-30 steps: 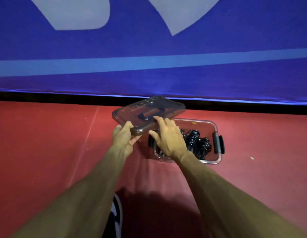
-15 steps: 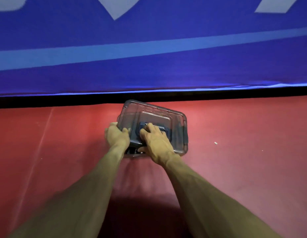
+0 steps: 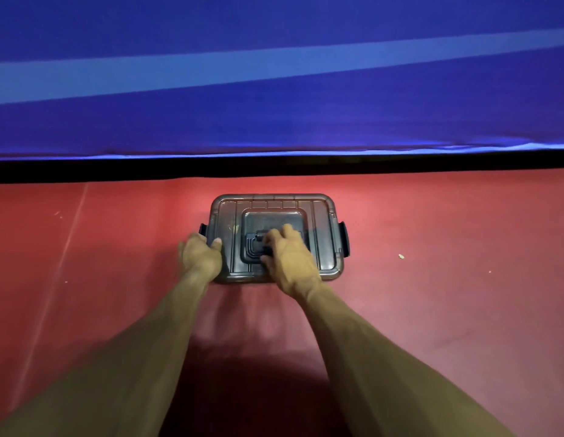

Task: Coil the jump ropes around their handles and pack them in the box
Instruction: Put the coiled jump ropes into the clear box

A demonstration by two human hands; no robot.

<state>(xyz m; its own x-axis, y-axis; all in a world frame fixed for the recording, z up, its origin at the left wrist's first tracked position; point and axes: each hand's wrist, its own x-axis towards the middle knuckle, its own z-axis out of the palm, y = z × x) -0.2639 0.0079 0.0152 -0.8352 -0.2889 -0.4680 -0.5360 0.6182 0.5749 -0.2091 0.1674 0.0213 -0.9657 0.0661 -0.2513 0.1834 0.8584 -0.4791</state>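
Note:
A smoke-tinted plastic box stands on the red floor, and its lid lies flat and square on top. The jump ropes are hidden under the dark lid. My left hand grips the lid's left edge next to the black left latch, with the thumb on top. My right hand rests over the middle of the lid, fingers curled on its recessed carry handle. The black right latch sticks out, untouched.
A blue banner wall with a black base strip runs just behind the box. Red floor spreads to both sides. A pale seam line crosses the floor at left, and a small scrap lies at right.
The lid, held tilted above the open box a second ago, has come down and now sits level on it, covering the ropes. Both hands stayed on the lid.

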